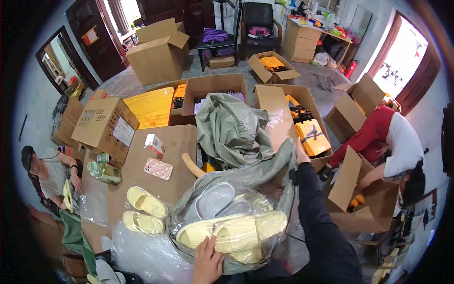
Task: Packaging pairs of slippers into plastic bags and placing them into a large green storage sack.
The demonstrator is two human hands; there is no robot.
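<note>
a pair of smooth, pale yellow slippers lies left, on brown cardboard. the left hand, fingers loosely extended, rests on ribbed, pale yellow slippers in slick clear plastic, at the mouth of a crinkled grey-green woven sack; a light, flat press suits the slippery film. the right hand is at the sack's edge, its grip partly hidden, so i cannot tell how closed; holding that limp rim taut would help.

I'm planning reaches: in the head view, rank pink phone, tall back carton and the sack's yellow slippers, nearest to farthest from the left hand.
1. Yellow slippers: at the left hand.
2. Pink phone: farther forward, left.
3. Tall carton: toward the room's back.
</note>
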